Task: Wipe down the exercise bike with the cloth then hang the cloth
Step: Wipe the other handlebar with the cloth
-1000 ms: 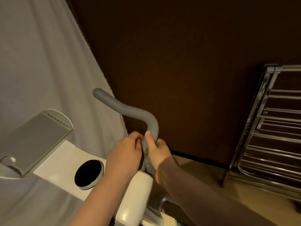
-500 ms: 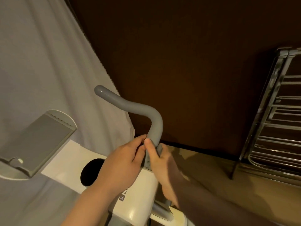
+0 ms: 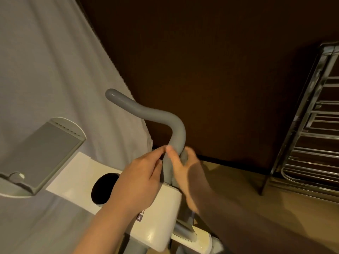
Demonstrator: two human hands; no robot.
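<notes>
The exercise bike has a white body (image 3: 165, 217), a black round dial (image 3: 102, 187) and a curved grey handlebar (image 3: 146, 112) rising from it. A grey cloth (image 3: 167, 167) is wrapped round the lower, upright part of the handlebar. My left hand (image 3: 139, 182) pinches the cloth from the left with thumb and fingers. On the right side, my right hand (image 3: 185, 167) grips the cloth and the bar, thumb on the front and fingers curled behind. The two thumbs nearly touch. Most of the cloth is hidden by my hands.
A grey tablet holder (image 3: 42, 154) sticks out at the left of the bike. A pale curtain (image 3: 45, 70) hangs behind it, next to a dark wall (image 3: 211, 70). A chrome rack (image 3: 311, 143) of horizontal bars stands at the right on the wooden floor (image 3: 238, 189).
Both hands have slid the cloth a little lower on the upright part of the handlebar. The view has swung, so the rack now sits nearer the right edge.
</notes>
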